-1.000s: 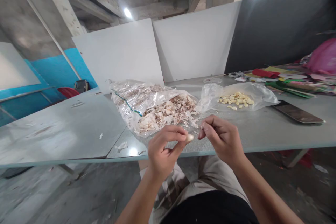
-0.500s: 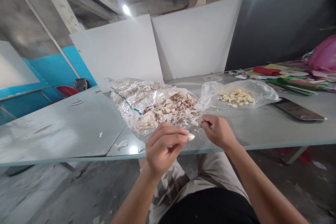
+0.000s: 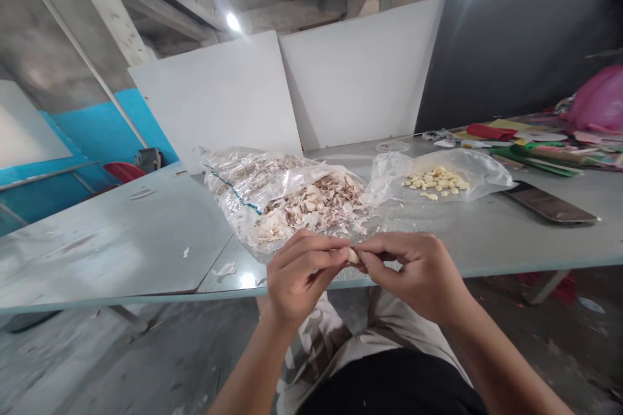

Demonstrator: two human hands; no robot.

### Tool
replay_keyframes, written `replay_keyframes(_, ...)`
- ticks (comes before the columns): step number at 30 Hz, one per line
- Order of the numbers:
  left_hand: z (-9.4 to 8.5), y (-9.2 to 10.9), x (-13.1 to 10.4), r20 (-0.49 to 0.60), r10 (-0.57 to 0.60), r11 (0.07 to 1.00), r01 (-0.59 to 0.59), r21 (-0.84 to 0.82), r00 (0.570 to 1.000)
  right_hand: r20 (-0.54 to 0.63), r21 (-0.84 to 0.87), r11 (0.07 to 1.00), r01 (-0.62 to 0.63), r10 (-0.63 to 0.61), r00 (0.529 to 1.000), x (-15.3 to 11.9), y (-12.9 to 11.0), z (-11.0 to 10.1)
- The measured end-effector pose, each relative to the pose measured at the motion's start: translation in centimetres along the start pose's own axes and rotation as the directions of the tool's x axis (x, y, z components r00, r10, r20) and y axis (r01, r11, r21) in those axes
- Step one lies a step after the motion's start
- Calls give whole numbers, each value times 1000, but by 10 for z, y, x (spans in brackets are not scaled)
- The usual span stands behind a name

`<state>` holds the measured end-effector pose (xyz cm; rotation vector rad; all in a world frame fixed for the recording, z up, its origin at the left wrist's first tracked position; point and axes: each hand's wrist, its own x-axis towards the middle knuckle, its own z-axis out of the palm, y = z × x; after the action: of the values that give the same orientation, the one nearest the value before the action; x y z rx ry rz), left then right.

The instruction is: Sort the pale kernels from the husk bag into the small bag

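A pale garlic clove [image 3: 352, 256] is pinched between the fingertips of both hands, just above the table's front edge. My left hand [image 3: 304, 272] grips its left end, closed on it. From the other side my right hand [image 3: 413, 269] has thumb and forefinger closed on the clove's tip; the fingers partly cover it. Behind the hands, a heap of dry garlic skins [image 3: 316, 204] spills from a clear plastic bag [image 3: 233, 188] with a blue-green strip. Peeled garlic cloves [image 3: 438, 180] lie on another clear plastic bag [image 3: 489, 175] to the right.
The grey table [image 3: 146, 240] holds scraps of skin near its front edge. A dark phone-like slab [image 3: 552, 202] lies at the right. Farther back are coloured papers [image 3: 545, 142], a round clear lid [image 3: 392, 145] and a pink bag [image 3: 598, 100]. Panels [image 3: 365, 71] stand behind.
My right hand has moved from near the skin heap down to the clove, and its fingers now pinch the clove's tip. My left hand keeps its hold in nearly the same place.
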<state>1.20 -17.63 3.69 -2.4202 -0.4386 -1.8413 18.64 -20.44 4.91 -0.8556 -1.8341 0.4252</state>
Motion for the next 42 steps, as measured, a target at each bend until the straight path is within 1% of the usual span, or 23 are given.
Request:
replay_keyframes(5, -1, 0, -1, 5, -24, 999, 24, -21, 1000, 8, -36, 998, 42, -42, 999, 0, -1, -1)
replay_keyframes(13, -2, 2, 1, 39, -62, 995, 65, -79, 997, 9, -78, 995, 56, -55, 998, -2, 0, -2)
replay_keyframes(17, -2, 2, 1, 41, -84, 991, 88, -96, 996, 15, -71, 995, 71, -70, 997, -2, -2, -3)
replay_keyframes(25, -3, 3, -1, 58, -82, 990, 88, -112, 995, 10, -81, 994, 79, -78, 997, -3, 0, -2)
replay_keyframes(27, -3, 4, -2, 42, -67, 992, 71, -102, 997, 17, -43, 997, 65, -64, 998, -3, -2, -2)
replay_keyframes(29, -4, 5, -2, 15, -17, 997, 18, -73, 1000, 19, 27, 999, 28, -28, 999, -5, -4, -1)
replay_keyframes(31, -5, 6, -1, 1, 33, 999, -33, -34, 999, 26, 129, 992, -14, 10, 1000, -7, -6, 1)
replay_keyframes(33, -6, 8, 2, 9, 46, 999, -46, -17, 999, 33, 237, 971, -36, 29, 999, -10, -6, 4)
replay_keyframes(35, -6, 10, 4, 17, 21, 999, -20, -48, 1000, 15, 307, 950, -51, 49, 999, -13, -5, 7)
replay_keyframes(38, -5, 14, 6, 4, -28, 986, 28, -161, 1000, -15, 362, 928, -91, 104, 995, -16, -1, 11)
replay_keyframes(40, -4, 16, 6, 5, -67, 964, 66, -257, 998, 4, 422, 900, -111, 120, 993, -18, -1, 13)
replay_keyframes(42, -4, 18, 5, 33, -122, 927, 126, -354, 992, 37, 503, 857, -116, 113, 993, -19, -1, 13)
